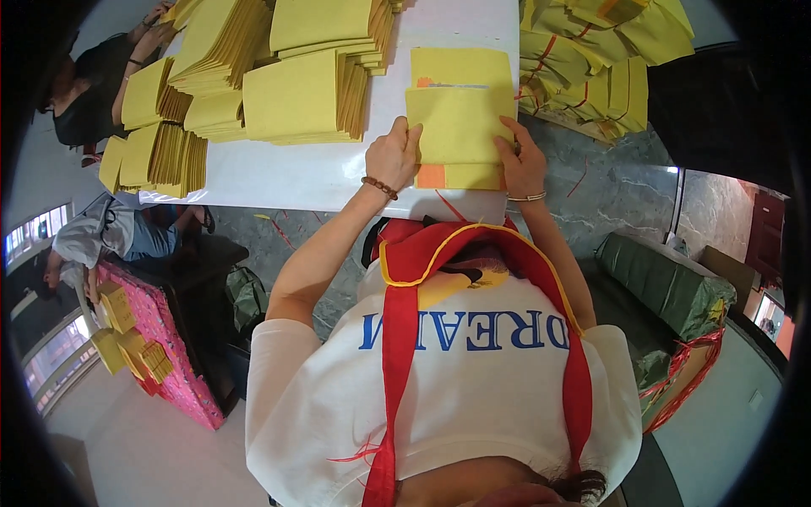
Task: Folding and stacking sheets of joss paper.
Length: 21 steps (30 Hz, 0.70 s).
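Observation:
In front of me on the white table lies a small stack of yellow paper sheets point(459, 127), with the upper part set lower than the sheet beneath. Orange patches show at its top and lower left edges. My left hand point(394, 152) is closed on the left edge, thumb on top. My right hand point(522, 160) grips the right edge the same way, its thumb near the corner. The fingers under the paper are hidden. Left of my left hand stands a thick pile of folded yellow paper point(291, 100).
More yellow piles point(211, 42) fill the far left of the white table point(270, 173). Tied yellow bundles point(583, 76) stand beyond its right edge. One person point(101, 93) works at the far left; another point(118, 232) is by a pink-covered table point(182, 372). Green-wrapped bundles point(659, 279) stand at right.

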### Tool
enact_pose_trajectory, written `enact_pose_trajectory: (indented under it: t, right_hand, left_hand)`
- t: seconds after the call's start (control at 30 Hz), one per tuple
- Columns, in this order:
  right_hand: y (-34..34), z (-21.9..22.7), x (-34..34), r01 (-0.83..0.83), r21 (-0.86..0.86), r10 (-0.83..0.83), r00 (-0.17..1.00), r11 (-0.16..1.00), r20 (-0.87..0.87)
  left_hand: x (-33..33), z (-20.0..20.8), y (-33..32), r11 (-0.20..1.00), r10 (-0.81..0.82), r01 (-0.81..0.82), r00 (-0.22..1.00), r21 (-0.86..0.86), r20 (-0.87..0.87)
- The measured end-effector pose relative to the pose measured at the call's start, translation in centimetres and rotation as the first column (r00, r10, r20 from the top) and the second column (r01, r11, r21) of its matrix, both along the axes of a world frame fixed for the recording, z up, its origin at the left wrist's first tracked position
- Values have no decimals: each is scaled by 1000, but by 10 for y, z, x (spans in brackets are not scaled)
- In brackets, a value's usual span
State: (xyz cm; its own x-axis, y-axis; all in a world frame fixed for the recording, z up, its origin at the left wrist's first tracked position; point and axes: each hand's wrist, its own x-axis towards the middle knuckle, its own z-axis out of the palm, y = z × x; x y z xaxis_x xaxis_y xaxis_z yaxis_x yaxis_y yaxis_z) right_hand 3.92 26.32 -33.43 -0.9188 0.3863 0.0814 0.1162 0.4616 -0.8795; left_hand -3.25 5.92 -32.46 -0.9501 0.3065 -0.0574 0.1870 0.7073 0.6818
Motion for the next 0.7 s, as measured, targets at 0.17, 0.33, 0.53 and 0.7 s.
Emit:
enact_pose_trajectory:
  t: [0.17, 0.33, 0.53, 0.7]
  right_hand:
    - [1, -4, -1, 25, 84, -20, 998, 996, -61]
    - [2, -3, 2, 25, 19, -26, 998, 1000, 61]
    - [3, -11, -5, 57, -88, -53, 997, 994, 50]
    - [1, -12, -10, 98, -67, -89, 988, 993, 126]
  left_hand:
    - [-7, -2, 2, 1000, 1, 0, 1000, -11, 26]
    - [-2, -26, -14, 845, -112, -30, 966, 534, 231]
    - [-5, -20, -7, 951, -4, -74, 968, 300, 253]
    - [-15, -38, -4, 960, 58, -128, 961, 249, 271]
